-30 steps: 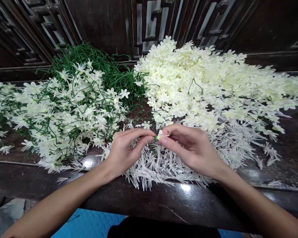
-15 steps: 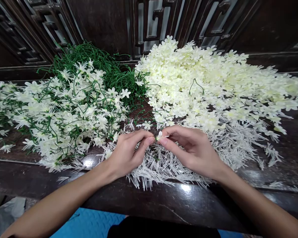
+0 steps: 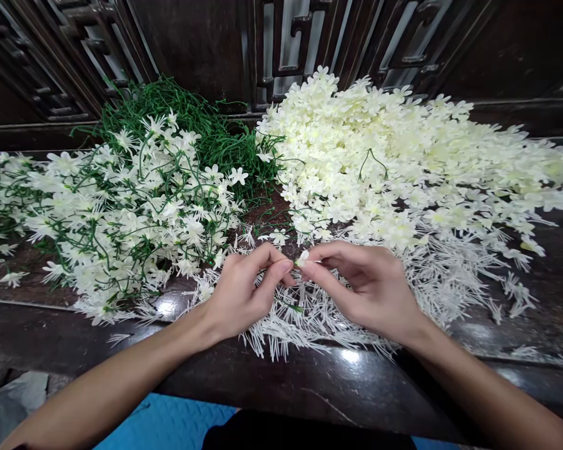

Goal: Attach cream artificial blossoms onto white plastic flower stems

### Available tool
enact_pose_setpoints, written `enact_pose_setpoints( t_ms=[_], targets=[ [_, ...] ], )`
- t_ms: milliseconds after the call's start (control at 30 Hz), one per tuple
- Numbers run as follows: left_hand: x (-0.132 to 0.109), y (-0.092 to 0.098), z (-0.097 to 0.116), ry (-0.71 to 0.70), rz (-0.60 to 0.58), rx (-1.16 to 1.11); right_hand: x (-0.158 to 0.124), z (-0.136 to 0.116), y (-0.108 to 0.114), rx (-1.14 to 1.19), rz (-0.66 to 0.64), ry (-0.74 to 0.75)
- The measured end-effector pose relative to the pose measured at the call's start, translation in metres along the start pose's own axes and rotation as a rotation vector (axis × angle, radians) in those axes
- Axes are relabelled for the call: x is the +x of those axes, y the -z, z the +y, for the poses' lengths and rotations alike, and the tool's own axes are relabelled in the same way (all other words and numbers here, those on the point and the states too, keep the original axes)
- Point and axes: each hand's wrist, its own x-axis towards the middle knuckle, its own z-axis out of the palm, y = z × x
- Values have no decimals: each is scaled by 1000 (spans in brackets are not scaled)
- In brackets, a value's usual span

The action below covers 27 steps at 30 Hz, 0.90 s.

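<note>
Between my fingertips, over the middle of the bench, is a small white artificial flower (image 3: 302, 258) with a bit of green at its base. My right hand (image 3: 361, 284) pinches its petals between thumb and forefinger. Opposite, my left hand (image 3: 251, 281) is closed in a pinch at the green stem end, most of which the fingers hide. Under both hands lies a layer of white stamen sprigs (image 3: 319, 322). Assembled white flowers on green stems (image 3: 136, 219) are heaped beside my left hand. Loose cream flower heads (image 3: 385, 150) are piled beyond my right hand.
Tangled green stems (image 3: 187, 119) lie at the back, between the two flower heaps. A carved dark wooden backrest (image 3: 197, 50) rises behind the dark bench (image 3: 272, 381). A blue mat (image 3: 169, 425) is below its front edge.
Both hands stay almost in place, still pinching the small flower at its two ends. The flower has tilted slightly, and the view has shifted a little.
</note>
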Motion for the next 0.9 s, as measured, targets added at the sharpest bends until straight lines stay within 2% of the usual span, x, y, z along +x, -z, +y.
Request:
enact_pose_setpoints(
  t_ms=[200, 533, 900],
  targets=[
    [1, 0, 2, 40, 0, -56, -3, 0, -3, -23, 66, -8],
    [1, 2, -4, -66, -43, -53, -1, 0, 0, -61, -1, 70],
    [0, 2, -6, -102, -74, 36, 2, -4, 0, -31, -61, 109]
  ],
)
